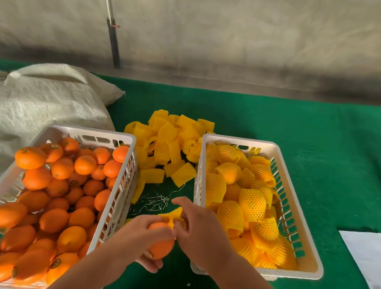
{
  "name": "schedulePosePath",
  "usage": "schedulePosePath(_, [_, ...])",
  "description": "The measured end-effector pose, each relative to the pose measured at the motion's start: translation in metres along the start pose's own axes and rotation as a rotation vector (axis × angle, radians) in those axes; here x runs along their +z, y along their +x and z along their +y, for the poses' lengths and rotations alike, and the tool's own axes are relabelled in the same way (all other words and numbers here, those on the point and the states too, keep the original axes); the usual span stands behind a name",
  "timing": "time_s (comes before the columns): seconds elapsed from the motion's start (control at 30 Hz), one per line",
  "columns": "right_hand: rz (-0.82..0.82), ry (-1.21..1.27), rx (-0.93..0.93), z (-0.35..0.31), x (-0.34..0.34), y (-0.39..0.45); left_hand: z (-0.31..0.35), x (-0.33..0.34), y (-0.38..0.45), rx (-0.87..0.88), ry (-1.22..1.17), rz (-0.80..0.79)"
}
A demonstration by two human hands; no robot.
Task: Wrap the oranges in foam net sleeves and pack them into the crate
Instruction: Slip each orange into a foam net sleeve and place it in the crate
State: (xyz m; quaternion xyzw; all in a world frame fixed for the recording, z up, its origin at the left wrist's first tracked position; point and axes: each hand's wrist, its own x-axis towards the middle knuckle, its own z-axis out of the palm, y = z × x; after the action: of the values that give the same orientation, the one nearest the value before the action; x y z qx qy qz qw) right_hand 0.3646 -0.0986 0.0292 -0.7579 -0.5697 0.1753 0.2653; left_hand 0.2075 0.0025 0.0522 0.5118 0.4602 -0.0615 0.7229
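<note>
My left hand (144, 237) grips a bare orange (161, 245) low in the gap between the two crates. My right hand (199, 227) pinches a yellow foam net sleeve (172, 215) at the orange's top end. The sleeve is mostly hidden behind my fingers. A white crate (125, 169) on the left holds several unwrapped oranges. A white crate (200, 167) on the right holds several oranges wrapped in yellow sleeves. A loose pile of empty yellow sleeves (169, 147) lies on the green mat beyond my hands.
A white woven sack (47, 99) lies behind the left crate. A sheet of white paper (369, 262) sits at the right edge of the green mat (297, 133). Thin straw-like scraps (155, 201) litter the mat between the crates. A pole (113, 28) stands against the back wall.
</note>
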Motion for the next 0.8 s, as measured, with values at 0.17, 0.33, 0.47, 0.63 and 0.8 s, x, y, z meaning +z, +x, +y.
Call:
schedulePosePath(0.17, [-0.108,-0.149,-0.125,0.003,-0.002,-0.003,0.005,-0.023,-0.005,0.013,-0.581,0.14])
schedulePosePath(0.33, [-0.207,-0.32,-0.291,0.002,0.002,-0.004,0.016,-0.024,-0.005,-0.004,-0.754,0.143])
schedulePosePath(0.47, [-0.296,-0.417,-0.327,0.008,0.0,0.001,0.022,-0.022,-0.005,0.001,-0.762,0.166])
schedulePosePath(0.63, [-0.172,-0.433,-0.17,0.011,0.012,0.004,0.028,-0.017,-0.006,0.004,-0.782,0.132])
schedulePosePath(0.8, [-0.141,-0.331,-0.055,0.007,0.027,0.006,0.03,-0.006,-0.002,0.057,-0.858,0.104])
